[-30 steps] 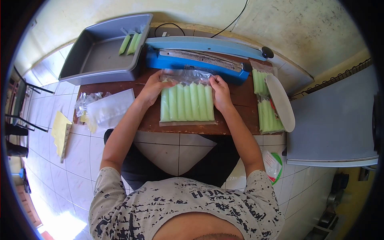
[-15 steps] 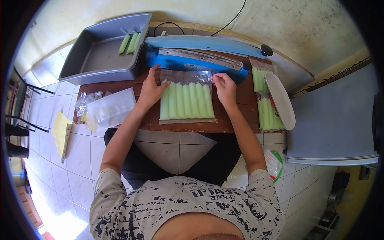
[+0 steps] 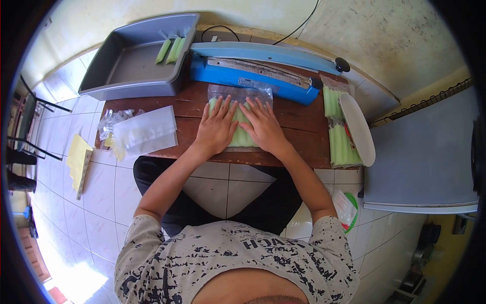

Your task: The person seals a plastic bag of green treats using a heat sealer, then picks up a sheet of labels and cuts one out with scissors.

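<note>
A clear plastic bag (image 3: 241, 143) with a row of pale green sticks lies flat on the brown wooden table (image 3: 190, 109). Across its left part rests my left hand (image 3: 216, 127), palm down with fingers stretched out. My right hand (image 3: 264, 126) lies the same way over the right part, so most of the sticks are hidden. The bag's unfilled upper end shows beyond my fingertips. Just behind it stands a blue impulse sealer (image 3: 253, 83), its light blue arm (image 3: 268, 57) raised.
A grey plastic tub (image 3: 136, 88) with several green sticks (image 3: 174, 49) stands back left. Flat plastic bags (image 3: 147, 133) lie at the table's left. Filled bags (image 3: 342, 144) and a white oval tray (image 3: 357, 129) are at the right, beside a grey fridge (image 3: 420, 152).
Both hands have moved inward from the bag's upper corners onto its top, fingers now spread flat over the sticks. The view has shifted slightly.
</note>
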